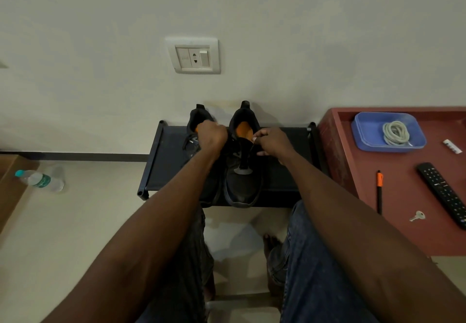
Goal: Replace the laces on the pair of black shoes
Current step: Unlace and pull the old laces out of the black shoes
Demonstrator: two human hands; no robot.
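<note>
Two black shoes sit side by side at frame centre on a low black rack (282, 171), heels to the wall, toes toward the camera. Right shoe (242, 184): matte mesh upper, orange insole showing in the opening, toe overhanging the rack's near edge slightly. Left shoe (199, 126): mostly hidden behind the left forearm, orange insole peeking at the collar, a loose bit of black lace visible on its left side.

Left hand (211, 134) is over the left shoe's opening, fingers curled into a fist; what they grip is hidden from this angle. Right hand (273, 143) is at the right shoe's tongue area, fingers pressed together, pinching something small and pale at the tips; cannot tell what it is.

Rack has tubular corner posts and a flat fabric-like top; bare top on both sides of the shoes, more on the right. Its right edge sits just beside a reddish-brown surface (393, 196) at frame right. On that surface: blue plastic tray (363, 131) holding a coiled off-white lace (396, 133), round-cord texture; small white item (452, 146) near the right edge; black remote (443, 192); black pen with orange clip (379, 191); silver key (418, 216).

Left of frame: clear plastic water bottle (41, 180) lying on the pale floor, well apart from the rack. White wall socket (193, 56) above the shoes. Denim-clad legs at bottom.
</note>
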